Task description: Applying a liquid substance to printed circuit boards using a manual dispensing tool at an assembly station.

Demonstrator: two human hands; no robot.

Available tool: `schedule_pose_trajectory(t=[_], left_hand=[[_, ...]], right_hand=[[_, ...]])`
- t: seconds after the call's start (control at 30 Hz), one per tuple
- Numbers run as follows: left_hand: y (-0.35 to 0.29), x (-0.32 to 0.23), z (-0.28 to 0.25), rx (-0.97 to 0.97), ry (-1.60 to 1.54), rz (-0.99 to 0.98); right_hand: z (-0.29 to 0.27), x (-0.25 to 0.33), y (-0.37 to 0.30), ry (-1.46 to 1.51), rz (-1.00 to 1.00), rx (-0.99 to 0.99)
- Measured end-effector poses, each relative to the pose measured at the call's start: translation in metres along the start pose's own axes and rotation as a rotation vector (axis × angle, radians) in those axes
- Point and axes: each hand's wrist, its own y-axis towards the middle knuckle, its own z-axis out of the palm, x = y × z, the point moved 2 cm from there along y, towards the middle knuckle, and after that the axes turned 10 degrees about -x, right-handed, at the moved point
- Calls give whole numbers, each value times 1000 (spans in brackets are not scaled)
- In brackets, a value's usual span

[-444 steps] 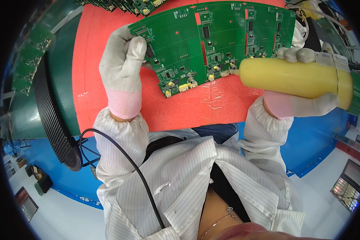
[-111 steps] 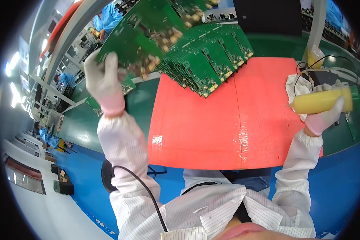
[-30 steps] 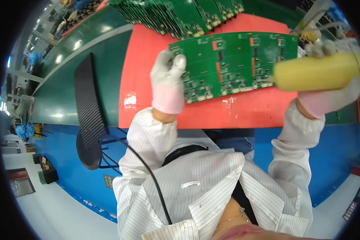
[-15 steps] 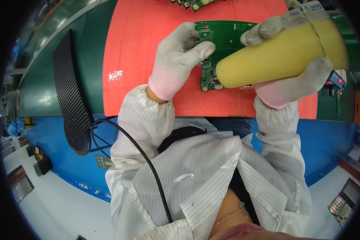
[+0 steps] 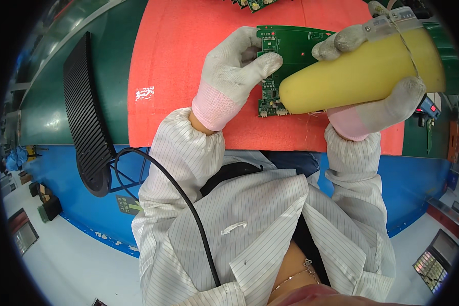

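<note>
My left hand (image 5: 234, 69), in a white glove with a pink cuff, grips the left edge of a green circuit board (image 5: 293, 56), thumb on its face. Small components line the board's left and lower left parts. Across its right and lower side lies a yellow tapered cylinder (image 5: 357, 74), its blunt narrow end toward the left. My gloved right hand (image 5: 387, 104) is wrapped around that cylinder, its fingers showing at the upper edge beside the board. A clear plastic piece (image 5: 392, 24) and a thin wire sit at the cylinder's wide end. The cylinder hides much of the right palm.
Beneath my hands a red foam mat (image 5: 168, 66) covers part of the green table (image 5: 43, 109). More circuit boards (image 5: 252, 4) are stacked at the far edge. A black ribbed stand (image 5: 89, 112) is at the left, with a black cable (image 5: 173, 181) nearby. A blue device (image 5: 429, 108) lies at the right.
Both hands, the board and the yellow cylinder have shifted slightly right in the picture. The grips look the same.
</note>
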Motion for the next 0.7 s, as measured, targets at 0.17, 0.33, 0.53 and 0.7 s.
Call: schedule_pose_trajectory(t=[0.17, 0.33, 0.53, 0.7], left_hand=[[0, 0, 0, 2, 0, 3], [0, 3, -3, 7, 25, -8], [0, 1, -5, -25, 9, 1], [5, 1, -6, -59, 47, 3]], right_hand=[[-6, 0, -2, -36, -35, -26], [11, 10, -7, -201, 21, -192], [-8, 12, 0, -11, 22, -17], [-29, 37, -5, -45, -32, -56]])
